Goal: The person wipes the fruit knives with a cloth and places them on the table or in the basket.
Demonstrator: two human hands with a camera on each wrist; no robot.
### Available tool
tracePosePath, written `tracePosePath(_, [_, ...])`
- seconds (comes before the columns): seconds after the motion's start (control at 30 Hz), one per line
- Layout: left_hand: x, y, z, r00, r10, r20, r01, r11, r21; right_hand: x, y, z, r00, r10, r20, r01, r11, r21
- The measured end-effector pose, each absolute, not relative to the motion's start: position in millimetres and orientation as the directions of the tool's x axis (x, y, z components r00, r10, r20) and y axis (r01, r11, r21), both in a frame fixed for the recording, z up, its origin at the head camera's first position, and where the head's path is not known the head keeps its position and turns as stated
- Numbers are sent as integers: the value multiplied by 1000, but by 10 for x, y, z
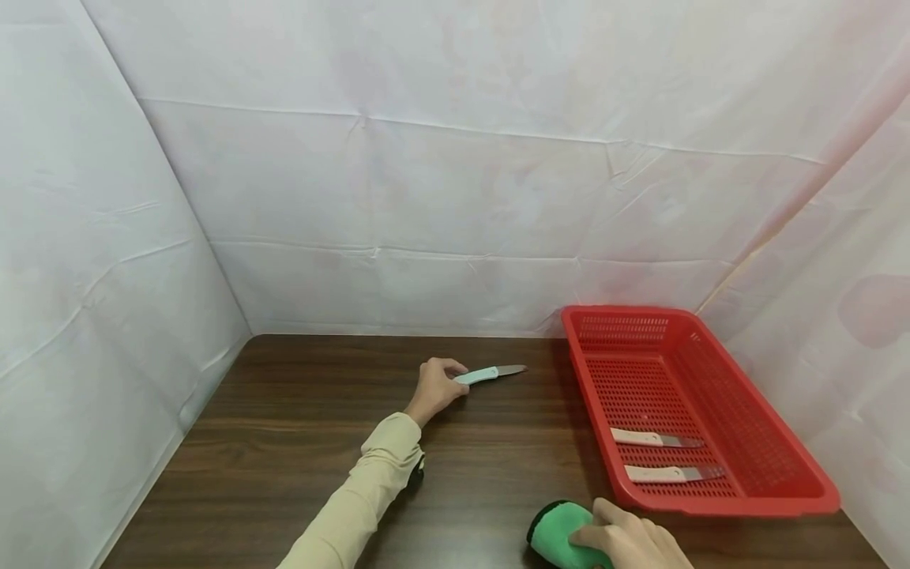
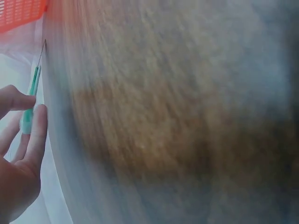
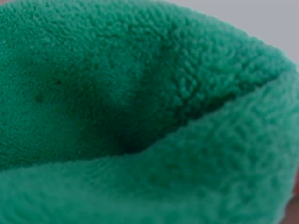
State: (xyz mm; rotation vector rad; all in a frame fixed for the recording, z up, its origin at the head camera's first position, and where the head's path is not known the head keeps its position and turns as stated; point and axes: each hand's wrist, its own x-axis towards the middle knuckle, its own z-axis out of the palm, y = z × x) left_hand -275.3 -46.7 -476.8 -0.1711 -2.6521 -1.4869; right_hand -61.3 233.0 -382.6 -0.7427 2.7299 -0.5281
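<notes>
Toward the back of the wooden table, my left hand point(image 1: 435, 387) pinches a small knife point(image 1: 483, 375) by the end of its pale green handle, the blade pointing right. In the left wrist view the thumb and fingers point(image 2: 37, 135) hold that handle, and the blade reaches up toward the red basket. At the front right, my right hand point(image 1: 633, 539) grips a folded green cloth point(image 1: 565, 533) with a dark edge. The fuzzy cloth point(image 3: 140, 186) fills most of the right wrist view and hides the fingers there.
A red plastic basket point(image 1: 775, 419) with a perforated floor stands on the right of the table point(image 1: 284, 442). Inside it lie two knives with pale handles, one knife point(image 1: 654, 438) behind the other knife point(image 1: 671, 474). White sheeting point(image 1: 426, 197) walls the back and sides.
</notes>
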Motion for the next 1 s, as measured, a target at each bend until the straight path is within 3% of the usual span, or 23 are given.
tracePosePath(0.4, [-2663,-495,-4642,-988,-15,155,150,180,972,-622,2321,-3817,-835,-530,-149,-437,802,-408])
tracePosePath(0.63, [-2415,-576,-4365,-980,16,198,199,20,980,-629,2322,-3812,-838,-525,-152,-432,807,-404])
tracePosePath(0.83, [-2349,-623,-4377,-974,13,226,222,-142,964,-647,2335,-3839,-842,-509,-180,-406,816,-411])
tracePosePath(1.0, [-2330,-639,-4449,-966,-32,256,257,-177,950,-650,2356,-3868,-844,-503,-187,-394,817,-420])
